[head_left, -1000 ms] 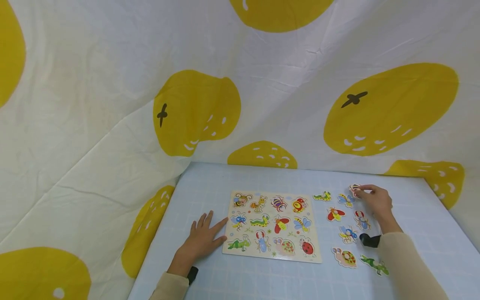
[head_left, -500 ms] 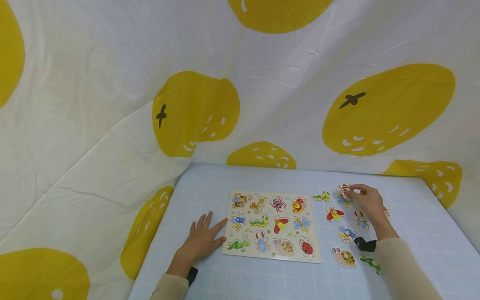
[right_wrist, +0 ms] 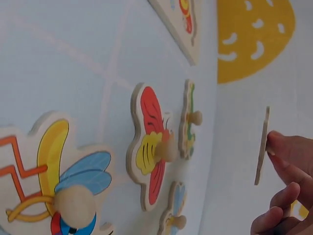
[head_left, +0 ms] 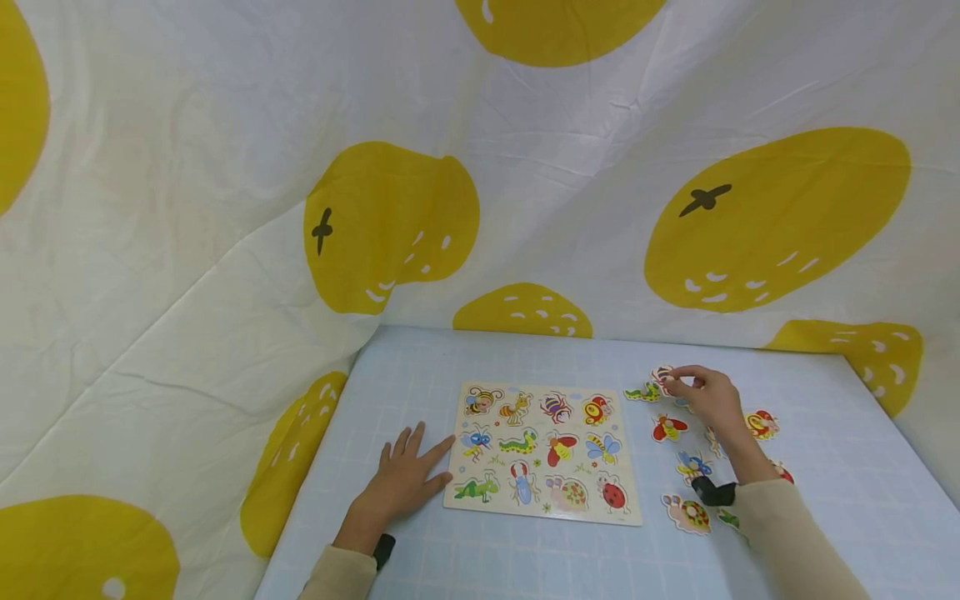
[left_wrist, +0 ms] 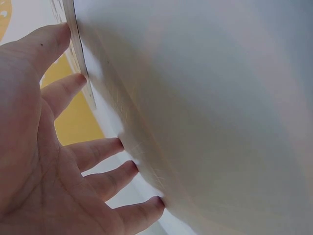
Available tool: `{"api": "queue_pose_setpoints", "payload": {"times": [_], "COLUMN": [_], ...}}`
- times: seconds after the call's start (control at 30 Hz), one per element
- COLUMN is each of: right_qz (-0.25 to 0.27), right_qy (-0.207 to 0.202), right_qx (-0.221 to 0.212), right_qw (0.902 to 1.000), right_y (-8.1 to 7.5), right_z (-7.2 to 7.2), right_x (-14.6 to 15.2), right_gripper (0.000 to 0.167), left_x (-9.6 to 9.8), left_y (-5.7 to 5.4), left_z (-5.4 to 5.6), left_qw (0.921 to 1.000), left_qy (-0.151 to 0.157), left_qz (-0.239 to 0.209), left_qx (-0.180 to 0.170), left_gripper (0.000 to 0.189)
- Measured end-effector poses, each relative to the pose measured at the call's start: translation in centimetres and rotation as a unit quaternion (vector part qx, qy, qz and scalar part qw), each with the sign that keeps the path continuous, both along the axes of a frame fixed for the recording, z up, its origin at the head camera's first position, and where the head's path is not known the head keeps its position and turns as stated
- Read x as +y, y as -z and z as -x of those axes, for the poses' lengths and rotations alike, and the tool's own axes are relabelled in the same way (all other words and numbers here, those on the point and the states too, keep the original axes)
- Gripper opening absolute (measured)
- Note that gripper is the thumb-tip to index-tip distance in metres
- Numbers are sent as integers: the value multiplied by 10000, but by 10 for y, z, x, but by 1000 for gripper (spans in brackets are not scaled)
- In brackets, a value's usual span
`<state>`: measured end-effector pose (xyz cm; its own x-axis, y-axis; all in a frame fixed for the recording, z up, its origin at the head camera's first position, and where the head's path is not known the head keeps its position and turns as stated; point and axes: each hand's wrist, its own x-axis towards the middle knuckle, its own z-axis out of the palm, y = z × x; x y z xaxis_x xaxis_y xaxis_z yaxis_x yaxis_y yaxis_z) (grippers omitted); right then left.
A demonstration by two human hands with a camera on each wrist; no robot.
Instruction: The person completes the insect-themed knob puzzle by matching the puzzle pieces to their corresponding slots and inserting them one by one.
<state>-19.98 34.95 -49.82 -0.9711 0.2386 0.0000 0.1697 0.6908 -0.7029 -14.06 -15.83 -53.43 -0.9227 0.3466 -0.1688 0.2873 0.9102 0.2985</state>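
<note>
My right hand (head_left: 708, 402) pinches a puzzle piece with a striped spider (head_left: 661, 377) by its knob. In the right wrist view the spider piece (right_wrist: 261, 152) shows edge-on, raised off the table. It overlaps the green caterpillar piece (head_left: 641, 392) in the head view. My left hand (head_left: 405, 475) lies with fingers spread beside the wooden insect puzzle board (head_left: 633, 512). Its thumb and index finger touch the board's left edge (left_wrist: 78, 49), and the other fingertips rest on the table. Insect pictures fill the board in rows, among them a spider picture (head_left: 557, 407).
Loose knobbed pieces lie right of the board: a red-winged bug (head_left: 669, 428), a mosquito (head_left: 692, 467), a snail (head_left: 686, 513), a red round bug (head_left: 762, 425). A dragonfly piece (right_wrist: 173, 210) is partly hidden by my right hand in the head view. A patterned curtain (head_left: 525, 208) stands behind the table.
My right hand has moved left with the spider piece, from beyond the dragonfly piece to over the caterpillar piece. The red round bug has come into view behind it. My left hand stays put.
</note>
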Motion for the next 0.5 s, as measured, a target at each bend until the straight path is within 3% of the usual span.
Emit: {"api": "queue_pose_setpoints", "payload": {"times": [0.5], "right_qz": [110], "right_qy": [-626], "right_qx": [96], "right_qw": [9979], "right_y": [9], "right_z": [7], "right_x": [-43], "right_gripper": [41], "left_x": [2], "left_y": [-4], "left_z": [-1], "left_qw": [10000], "left_qy": [-41], "left_qz": [-21], "left_qx": [-53], "left_gripper": [60]}}
